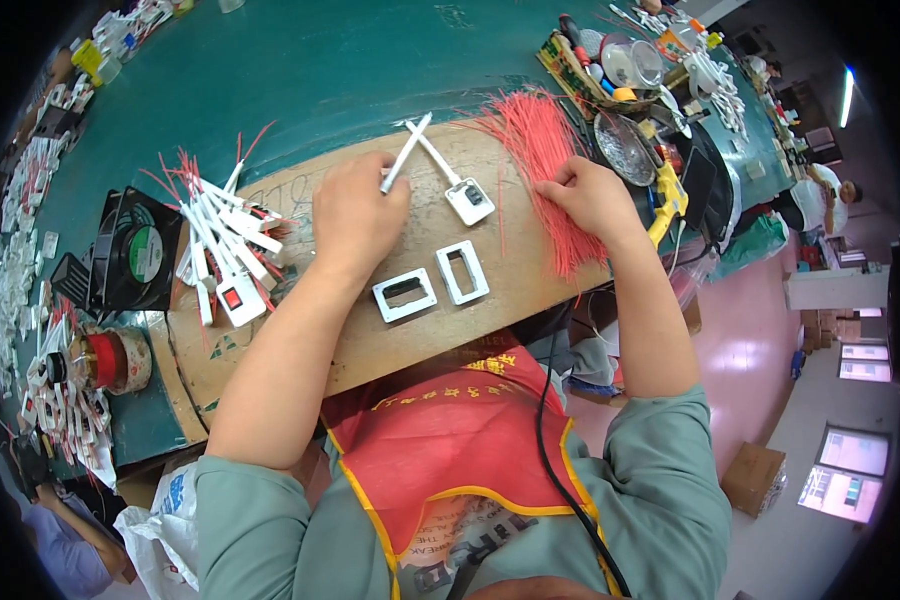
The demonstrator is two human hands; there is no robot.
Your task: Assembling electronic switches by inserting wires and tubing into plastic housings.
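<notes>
Two forearms outstretched, left hand (355,215) gripping white strip (407,152), right hand (592,197) pinching red wires (533,140)

The left hand (355,215) covers the lower end of the white sleeved wire (407,152) it grips, the right hand (592,198) hides its fingertips among the red wires (540,150), and the small parts (15,250) along the desk's (350,70) left edge are too tiny to identify.
</notes>
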